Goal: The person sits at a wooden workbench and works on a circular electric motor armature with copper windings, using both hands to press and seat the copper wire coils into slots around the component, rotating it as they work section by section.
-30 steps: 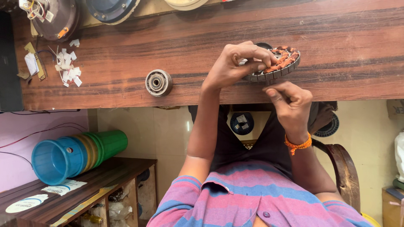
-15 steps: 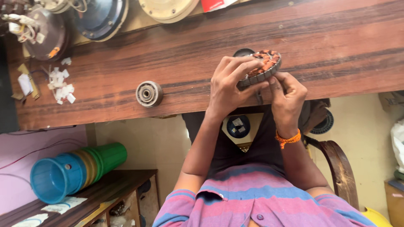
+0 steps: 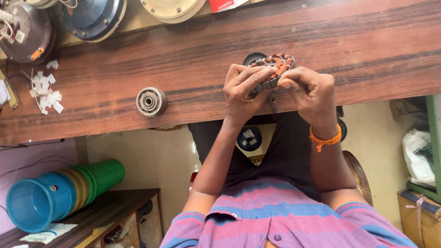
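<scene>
Both of my hands hold a round motor stator (image 3: 277,63) with copper-coloured windings, tilted above the near edge of the wooden workbench (image 3: 193,59). My left hand (image 3: 241,92) grips its left rim with the fingers curled over the edge. On the right, my right hand (image 3: 308,89), with an orange band on the wrist, pinches the near rim. A dark thin piece hangs below the stator between the hands; what it is cannot be made out.
A metal bearing hub (image 3: 151,101) lies on the bench to the left. Small white paper bits (image 3: 46,90) are scattered at far left. Round motor housings (image 3: 94,16) line the back edge. Stacked plastic buckets (image 3: 59,193) lie on a low shelf.
My right hand has risen from below the stator to pinch its rim beside the left hand. The stator sits lower and more tilted toward me.
</scene>
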